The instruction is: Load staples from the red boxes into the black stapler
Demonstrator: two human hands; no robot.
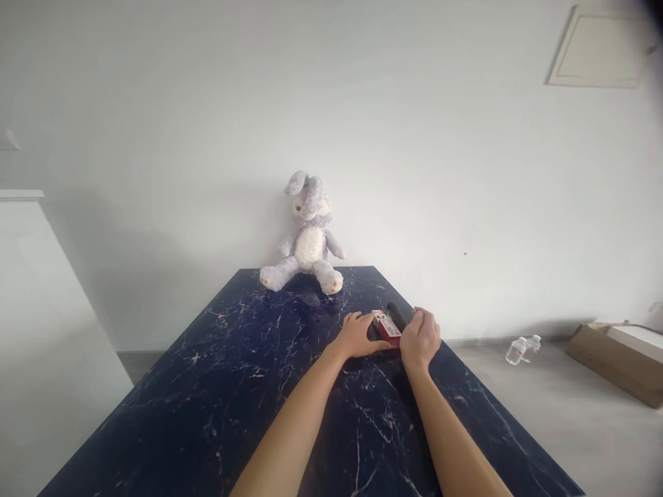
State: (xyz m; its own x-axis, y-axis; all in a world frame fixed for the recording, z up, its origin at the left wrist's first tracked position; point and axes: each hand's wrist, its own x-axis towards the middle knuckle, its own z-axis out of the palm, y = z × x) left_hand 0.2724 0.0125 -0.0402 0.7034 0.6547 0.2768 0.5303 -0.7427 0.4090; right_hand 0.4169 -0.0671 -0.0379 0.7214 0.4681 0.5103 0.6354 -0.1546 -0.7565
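A small red and white box [387, 328] lies on the right part of the dark blue marbled table [233, 386]. My left hand [357, 335] grips it from the left, thumb at its near end and index finger by its far end. Right beside the box is a black, rod-shaped object [396, 316], its near part hidden by my right hand [420, 339]. That hand is closed, with curled fingers against the black object. A grey plush rabbit [309, 247] with a white belly sits at the table's far end, near the wall.
Behind the table stands a plain pale wall [181, 103]. Clear plastic bottles [516, 351] and a brown cardboard box [614, 362] are on the floor to the right. A white cabinet-like block [46, 310] rises on the left.
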